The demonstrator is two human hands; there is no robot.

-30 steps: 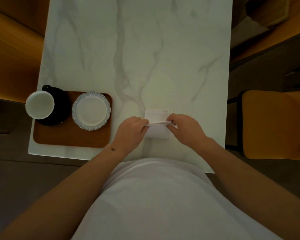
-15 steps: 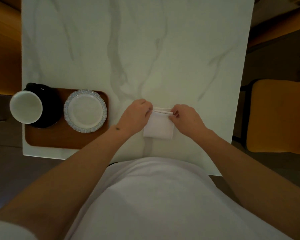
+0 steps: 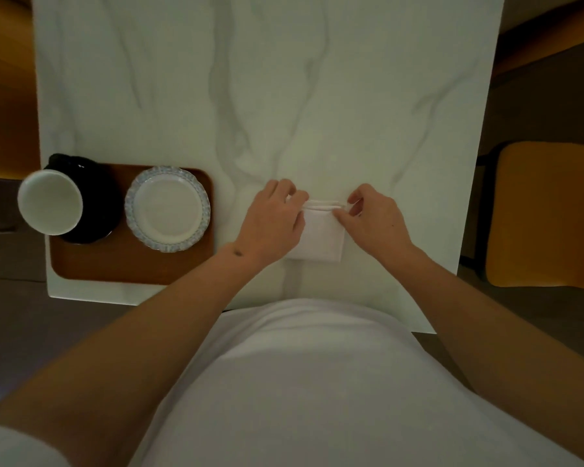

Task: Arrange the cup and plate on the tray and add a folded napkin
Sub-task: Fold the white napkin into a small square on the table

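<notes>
A white napkin (image 3: 321,239) lies folded into a small square on the marble table (image 3: 317,96), near its front edge. My left hand (image 3: 272,224) pinches the napkin's far left corner and covers its left side. My right hand (image 3: 373,219) pinches the far right corner, where the stacked layers show as thin edges. At the table's left front corner sits a wooden tray (image 3: 125,267). On it stand a black cup with a white inside (image 3: 49,202) and, to its right, a white plate with a blue patterned rim (image 3: 167,208).
An orange chair seat (image 3: 547,214) stands close to the table's right edge. Wooden furniture (image 3: 4,96) runs along the left side. My white shirt (image 3: 317,382) fills the lower view, right against the table's front edge.
Both hands carried the napkin's near edge away from me and laid it onto the far edge, so the napkin is folded smaller. The view shifted slightly.
</notes>
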